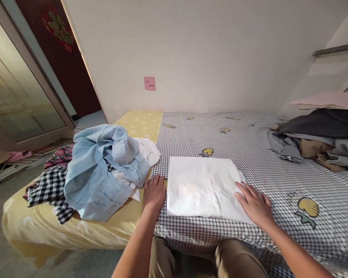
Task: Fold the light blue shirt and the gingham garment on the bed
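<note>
A white button shirt point(197, 185), folded into a flat rectangle, lies on the checked bed sheet in front of me. My right hand point(253, 204) rests with spread fingers on the shirt's right edge. Just left of the shirt, my left hand point(155, 191) lies flat on the bed, fingers stretched out and holding nothing. Close beyond that hand is a loose heap with a light blue shirt point(95, 173) on top. A black-and-white checked garment point(48, 185) and a white garment point(147, 150) show from under it.
The bed has a yellow sheet point(142, 125) on the left and a checked sheet point(185, 135) on the right. Dark and grey clothes point(321, 127) are stacked at the far right. A pink note point(149, 83) sticks to the wall. The bed's front edge is at my knees.
</note>
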`<state>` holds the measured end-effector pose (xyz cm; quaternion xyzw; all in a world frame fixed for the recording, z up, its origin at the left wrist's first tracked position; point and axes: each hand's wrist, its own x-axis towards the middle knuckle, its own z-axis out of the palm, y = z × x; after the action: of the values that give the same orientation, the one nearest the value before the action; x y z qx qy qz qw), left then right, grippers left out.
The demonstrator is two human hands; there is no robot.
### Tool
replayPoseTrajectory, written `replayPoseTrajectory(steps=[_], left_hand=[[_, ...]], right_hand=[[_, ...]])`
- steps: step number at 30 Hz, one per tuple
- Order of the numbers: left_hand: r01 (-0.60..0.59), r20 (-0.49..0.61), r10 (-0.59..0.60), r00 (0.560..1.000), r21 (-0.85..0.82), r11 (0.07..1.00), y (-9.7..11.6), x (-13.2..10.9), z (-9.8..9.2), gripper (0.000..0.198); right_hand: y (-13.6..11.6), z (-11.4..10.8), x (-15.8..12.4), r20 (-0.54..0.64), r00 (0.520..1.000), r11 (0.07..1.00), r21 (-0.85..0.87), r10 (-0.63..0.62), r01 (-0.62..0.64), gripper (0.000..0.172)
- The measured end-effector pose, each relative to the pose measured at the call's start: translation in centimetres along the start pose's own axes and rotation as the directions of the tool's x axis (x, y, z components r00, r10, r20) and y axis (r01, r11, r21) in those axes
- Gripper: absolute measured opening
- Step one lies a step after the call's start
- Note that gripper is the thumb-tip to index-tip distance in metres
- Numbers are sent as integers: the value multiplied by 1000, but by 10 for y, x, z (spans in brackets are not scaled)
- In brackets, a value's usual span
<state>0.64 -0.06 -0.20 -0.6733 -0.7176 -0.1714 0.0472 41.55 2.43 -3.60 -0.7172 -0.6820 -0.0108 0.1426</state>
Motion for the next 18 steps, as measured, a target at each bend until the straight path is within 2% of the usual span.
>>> replayPoseTrajectory(steps=[2, 4, 6, 7, 9, 11, 14, 18], left_hand=[[15, -15, -15, 1000, 4, 1000, 1, -1, 1, 46], [27, -27, -27, 999, 3, 1000, 1, -2, 3, 45], [34, -36, -34, 999, -1, 999, 1, -2, 4, 45], [33, -39, -34, 999, -3, 999, 1, -2, 5, 45], [34, -43, -34, 998, -7, 999, 1, -2, 6, 45], [37, -45, -37, 998, -11, 999, 1, -2, 6, 44], [37, -47, -38, 998, -17, 999, 1, -3, 5, 44], [37, -53, -38, 998, -21, 999, 2, -3, 6, 45]], right_hand=[[-2, -13, 0, -25, 999, 999, -25, 23, -24, 60], [-12, -30, -4, -165, 986, 997, -71, -17, 6, 58], [-33, -46, -14, -318, 935, 985, -118, -157, 125, 55], [-47, -52, -22, -351, 902, 967, -137, -252, 216, 54], [-81, -59, -40, -337, 836, 901, -158, -433, 404, 54], [-115, -58, -60, -279, 777, 825, -163, -565, 542, 60], [-150, -44, -82, -220, 732, 764, -188, -645, 617, 73], [-155, -15, -90, -221, 732, 764, -221, -644, 606, 90]])
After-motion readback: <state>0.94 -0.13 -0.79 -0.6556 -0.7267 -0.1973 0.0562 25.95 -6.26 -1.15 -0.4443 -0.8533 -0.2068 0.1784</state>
